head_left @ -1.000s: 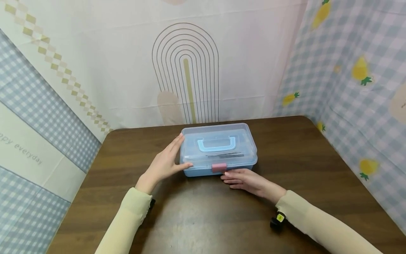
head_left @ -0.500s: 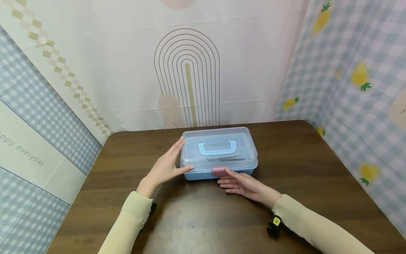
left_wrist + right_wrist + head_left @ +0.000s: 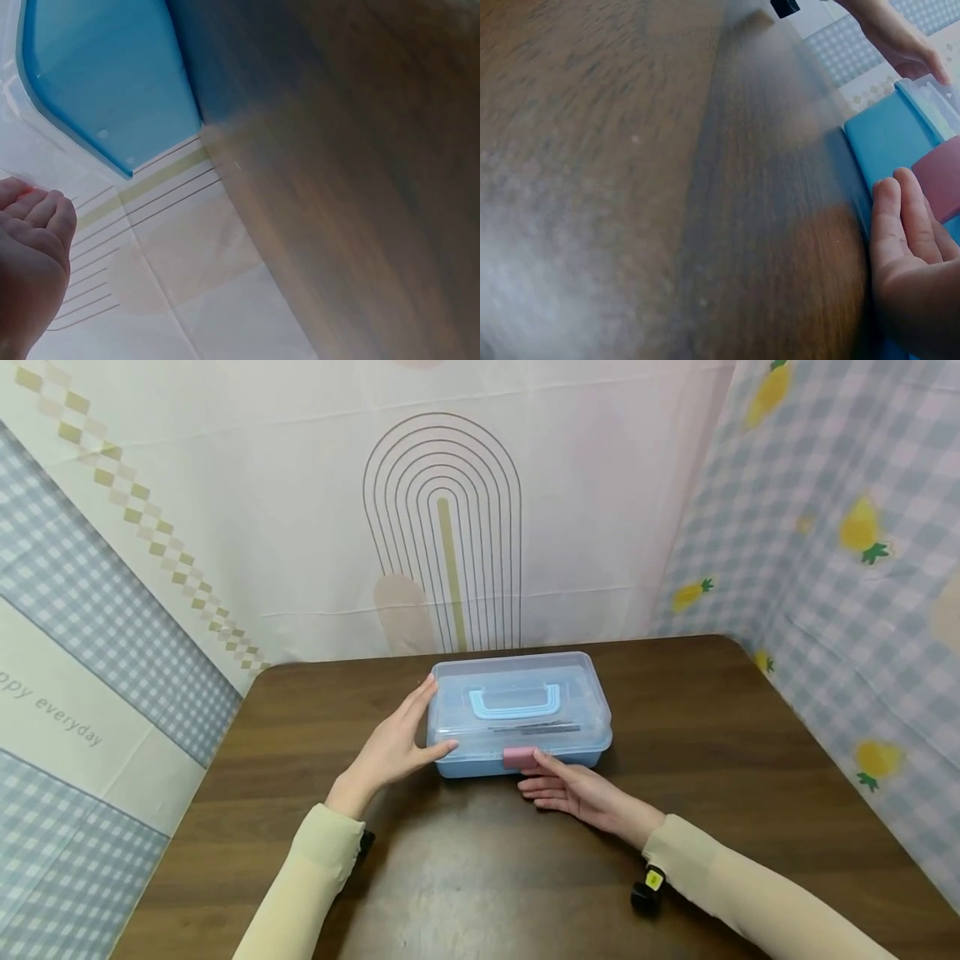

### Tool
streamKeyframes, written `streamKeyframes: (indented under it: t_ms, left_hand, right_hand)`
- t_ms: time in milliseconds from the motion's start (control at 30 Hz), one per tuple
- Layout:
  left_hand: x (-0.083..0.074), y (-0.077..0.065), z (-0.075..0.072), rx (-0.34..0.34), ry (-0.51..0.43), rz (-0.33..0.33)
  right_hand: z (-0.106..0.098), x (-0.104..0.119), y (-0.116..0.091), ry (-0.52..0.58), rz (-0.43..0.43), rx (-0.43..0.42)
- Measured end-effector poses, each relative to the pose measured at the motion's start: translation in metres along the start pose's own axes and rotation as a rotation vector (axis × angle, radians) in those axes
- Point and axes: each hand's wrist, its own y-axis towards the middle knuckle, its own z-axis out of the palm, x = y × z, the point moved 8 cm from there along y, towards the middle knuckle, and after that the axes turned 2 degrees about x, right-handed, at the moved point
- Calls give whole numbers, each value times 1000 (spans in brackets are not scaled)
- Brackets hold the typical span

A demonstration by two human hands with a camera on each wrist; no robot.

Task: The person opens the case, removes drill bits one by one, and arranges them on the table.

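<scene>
A lidded box (image 3: 474, 769) with a light blue base sits near the far edge of the bench (image 3: 465, 868), roughly midway between its sides, its clear lid (image 3: 583, 693) down over the base. A pale blue handle (image 3: 517, 713) lies on top, and dark, slender items (image 3: 536, 727) show near the front of the lid, too indistinct to name. A pink latch (image 3: 517, 757) hangs at the middle of the front. The person's left hand (image 3: 392, 745) rests on the box's left end, its thumb spread well away from the other fingers, which lie close together and reach toward the back corner. The right hand (image 3: 583, 793) is at the front, its thumb tip at the right end of the latch; the other fingers (image 3: 887, 217) extend, nearly straight, below it. Whether the thumb presses or merely touches cannot be told. Both arms wear pale yellow sleeves (image 3: 307, 864), with a black device (image 3: 647, 893) at the right wrist. Behind the bench hangs a whitish cloth (image 3: 300, 527) printed with nested arches; blue-checked cloth (image 3: 810, 585) with yellow fruit hangs on the right.
</scene>
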Motion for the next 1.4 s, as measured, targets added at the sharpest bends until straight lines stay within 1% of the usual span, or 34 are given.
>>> streamKeyframes:
  t_ms: [133, 500, 633, 1000, 1133, 1333, 1400]
  left_hand:
    - [-1, 0, -1, -2, 1, -4]
    - [-1, 1, 0, 4, -6, -18]
    - [0, 1, 0, -5, -2, -18]
    - [-1, 1, -2, -10, 13, -17]
    - [-1, 2, -1, -10, 10, -18]
    - [1, 1, 1, -8, 10, -24]
    - [1, 0, 1, -7, 11, -26]
  right_hand:
    - [0, 0, -1, -7, -2, -17]
    - [1, 0, -1, -5, -5, -26]
    - [0, 0, -1, -7, -3, -40]
    - [6, 7, -3, -78, -4, -65]
    - [8, 9, -4, -63, 7, -49]
    - [14, 12, -4, -20, -4, 8]
    - [16, 13, -3, 1, -5, 15]
